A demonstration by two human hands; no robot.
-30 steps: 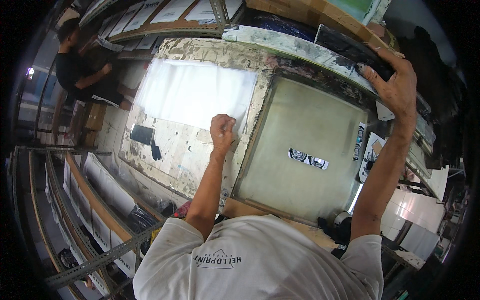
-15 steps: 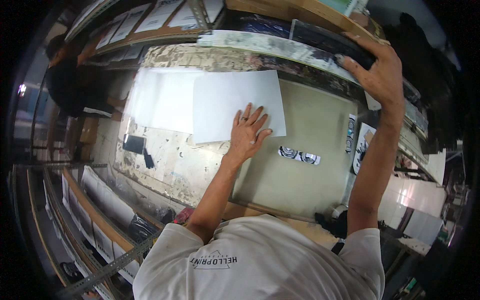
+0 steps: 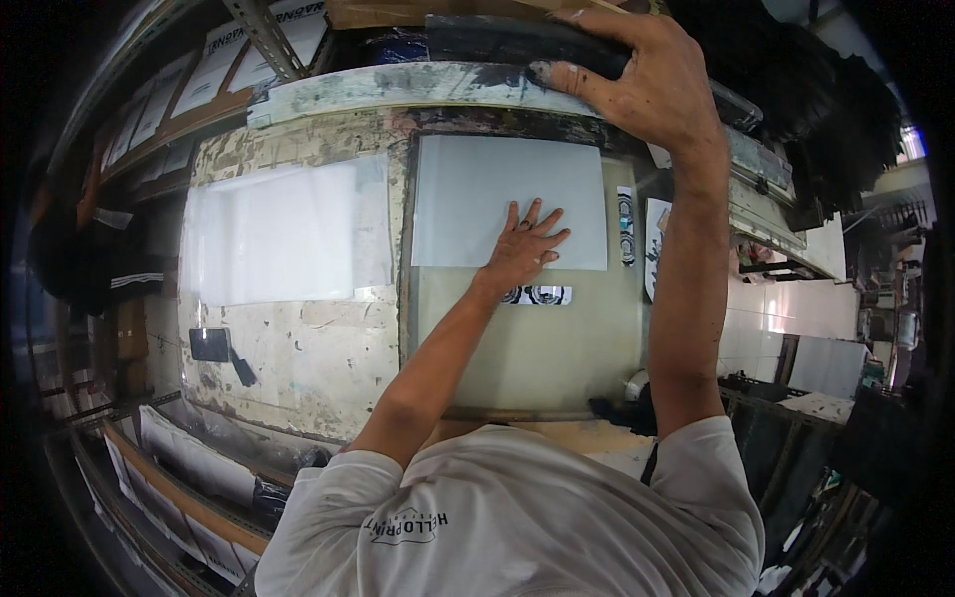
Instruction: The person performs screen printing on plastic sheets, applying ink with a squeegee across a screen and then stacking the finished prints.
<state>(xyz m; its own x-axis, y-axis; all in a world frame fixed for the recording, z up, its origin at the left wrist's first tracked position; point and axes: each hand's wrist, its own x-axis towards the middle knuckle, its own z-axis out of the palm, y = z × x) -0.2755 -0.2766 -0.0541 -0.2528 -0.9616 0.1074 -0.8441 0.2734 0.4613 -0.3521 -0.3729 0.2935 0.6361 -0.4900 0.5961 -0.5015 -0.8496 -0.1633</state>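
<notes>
A pale grey-white sheet [image 3: 466, 199] lies on the upper part of a greenish, glass-like panel [image 3: 577, 358]. My left hand [image 3: 527, 244] is flat on it near its lower edge, fingers spread. Below the sheet's edge, partly behind my left wrist, is a small white strip with black round patterns [image 3: 550, 296]. A similar upright strip [image 3: 626, 237] lies right of the sheet. At the far edge, my right hand [image 3: 647, 85] spans a dark flat panel [image 3: 487, 38], thumb on the near side and fingers on the far side. A white, paint-stained board [image 3: 398, 88] runs just below it.
Left on the worn tabletop [image 3: 308, 358] lies a stack of white translucent sheets [image 3: 274, 234], with a dark phone-like rectangle [image 3: 210, 344] below it. Shelves with cartons [image 3: 214, 80] stand at far left, boards [image 3: 189, 497] at lower left. Another person [image 3: 85, 239] is at the left edge.
The sheet has moved right, off the worn tabletop and fully onto the greenish panel, with my left hand flat on it. My view has turned rightward. My right hand stays at the dark panel.
</notes>
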